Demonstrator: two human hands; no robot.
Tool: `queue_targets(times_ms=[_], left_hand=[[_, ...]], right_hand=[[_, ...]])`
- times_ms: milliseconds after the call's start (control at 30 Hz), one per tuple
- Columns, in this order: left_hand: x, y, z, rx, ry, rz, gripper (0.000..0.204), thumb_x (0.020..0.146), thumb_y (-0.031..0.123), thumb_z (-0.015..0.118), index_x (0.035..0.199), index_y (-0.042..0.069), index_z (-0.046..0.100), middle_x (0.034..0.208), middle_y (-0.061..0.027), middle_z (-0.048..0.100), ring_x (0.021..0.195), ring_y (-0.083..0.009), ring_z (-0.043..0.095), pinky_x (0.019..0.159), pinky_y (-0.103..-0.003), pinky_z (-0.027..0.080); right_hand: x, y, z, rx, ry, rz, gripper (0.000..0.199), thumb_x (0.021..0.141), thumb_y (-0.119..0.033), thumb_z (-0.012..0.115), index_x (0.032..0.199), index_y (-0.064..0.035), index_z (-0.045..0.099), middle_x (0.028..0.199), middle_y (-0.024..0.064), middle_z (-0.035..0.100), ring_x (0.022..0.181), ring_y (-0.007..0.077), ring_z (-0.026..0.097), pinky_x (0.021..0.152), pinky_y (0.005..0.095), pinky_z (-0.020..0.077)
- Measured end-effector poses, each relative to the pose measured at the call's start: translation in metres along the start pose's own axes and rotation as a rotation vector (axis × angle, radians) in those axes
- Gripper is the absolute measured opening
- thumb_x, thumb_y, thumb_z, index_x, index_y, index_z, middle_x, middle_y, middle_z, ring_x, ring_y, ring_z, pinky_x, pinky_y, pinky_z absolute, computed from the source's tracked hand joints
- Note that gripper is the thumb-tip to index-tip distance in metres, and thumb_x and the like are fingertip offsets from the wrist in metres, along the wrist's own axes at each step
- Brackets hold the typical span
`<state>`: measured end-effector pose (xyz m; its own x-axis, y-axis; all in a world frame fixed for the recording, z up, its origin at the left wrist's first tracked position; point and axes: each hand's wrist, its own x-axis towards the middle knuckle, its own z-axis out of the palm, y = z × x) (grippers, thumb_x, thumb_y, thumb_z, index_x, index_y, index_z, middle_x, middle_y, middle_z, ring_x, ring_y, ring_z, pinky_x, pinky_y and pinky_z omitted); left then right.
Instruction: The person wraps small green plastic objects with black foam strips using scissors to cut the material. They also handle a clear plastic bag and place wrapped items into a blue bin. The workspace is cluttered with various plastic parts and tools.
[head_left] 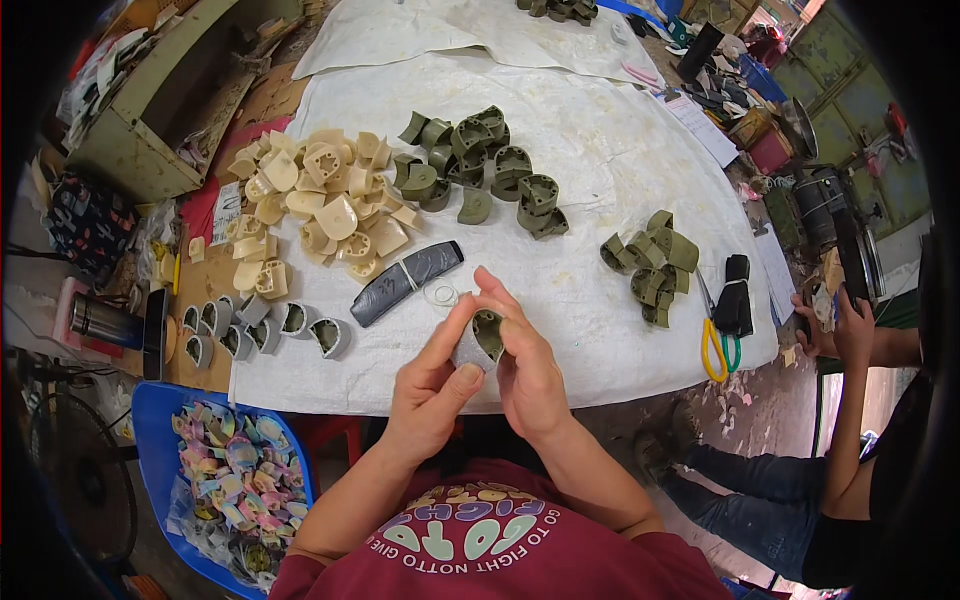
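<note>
My left hand [432, 385] and my right hand [520, 362] meet over the near edge of a white woven sheet [600, 150]. Between them they hold one small olive green moulded plastic part [489, 331], hollow side up, with a clear film or piece pressed against it by my left fingers. Just beyond the fingertips lies a small clear ring [440, 294] and a dark flat bundle tied with a band [406, 281].
Piles lie on the sheet: beige parts [318, 205], dark green parts [478, 160], a smaller olive pile [652, 262], grey-wrapped parts [262, 328]. Yellow-handled scissors [714, 345] and a black object sit right. A blue tub [150, 430] of colourful pieces is lower left. Another person sits right.
</note>
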<state>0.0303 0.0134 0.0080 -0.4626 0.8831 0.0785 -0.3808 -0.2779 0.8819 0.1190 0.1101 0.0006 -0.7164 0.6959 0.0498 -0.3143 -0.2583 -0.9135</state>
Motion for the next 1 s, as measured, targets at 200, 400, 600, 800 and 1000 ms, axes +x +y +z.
queue_targets(times_ms=[200,400,600,800,1000], left_hand=[[0.004,0.001,-0.014,0.244,-0.150,0.137,0.058,0.088,0.001,0.061,0.142,0.000,0.040,0.136,-0.0090,0.045,0.123,-0.0155,0.042,0.100,-0.027,0.033],[0.002,0.003,-0.007,0.020,-0.065,0.065,0.073,0.083,-0.004,0.062,0.147,0.002,0.028,0.140,-0.0128,0.041,0.128,-0.0202,0.041,0.106,-0.034,0.032],[0.004,-0.003,-0.013,0.355,-0.110,0.276,0.078,0.080,-0.004,0.065,0.147,0.002,0.026,0.139,-0.0147,0.043,0.128,-0.0227,0.043,0.108,-0.036,0.031],[-0.002,-0.008,-0.015,0.358,-0.071,0.234,0.081,0.079,0.001,0.069,0.147,0.000,0.025,0.137,-0.0154,0.045,0.128,-0.0234,0.042,0.108,-0.037,0.030],[-0.001,-0.006,-0.008,0.119,-0.039,0.201,0.081,0.080,0.002,0.069,0.147,0.000,0.025,0.136,-0.0167,0.046,0.127,-0.0235,0.044,0.107,-0.036,0.033]], right_hand=[[0.004,0.000,-0.001,-0.012,-0.105,0.051,0.040,0.100,-0.027,0.048,0.126,0.0028,0.053,0.134,0.0145,0.052,0.125,0.0219,0.045,0.107,0.0333,0.0311],[0.015,-0.001,-0.015,-0.070,-0.189,0.066,0.034,0.098,-0.026,0.054,0.118,0.0005,0.058,0.120,0.0107,0.061,0.114,0.0175,0.053,0.099,0.0326,0.0394],[0.006,-0.009,0.008,-0.163,-0.105,0.041,0.035,0.098,-0.030,0.054,0.112,0.0010,0.062,0.105,0.0060,0.064,0.100,0.0132,0.056,0.091,0.0292,0.0424],[0.009,-0.007,0.010,-0.055,-0.057,0.165,0.035,0.099,-0.030,0.051,0.110,0.0017,0.063,0.105,0.0065,0.064,0.096,0.0108,0.056,0.086,0.0269,0.0444],[0.012,-0.014,-0.002,0.247,-0.088,0.290,0.035,0.100,-0.027,0.049,0.113,0.0022,0.062,0.108,0.0064,0.064,0.096,0.0102,0.057,0.085,0.0256,0.0449]])
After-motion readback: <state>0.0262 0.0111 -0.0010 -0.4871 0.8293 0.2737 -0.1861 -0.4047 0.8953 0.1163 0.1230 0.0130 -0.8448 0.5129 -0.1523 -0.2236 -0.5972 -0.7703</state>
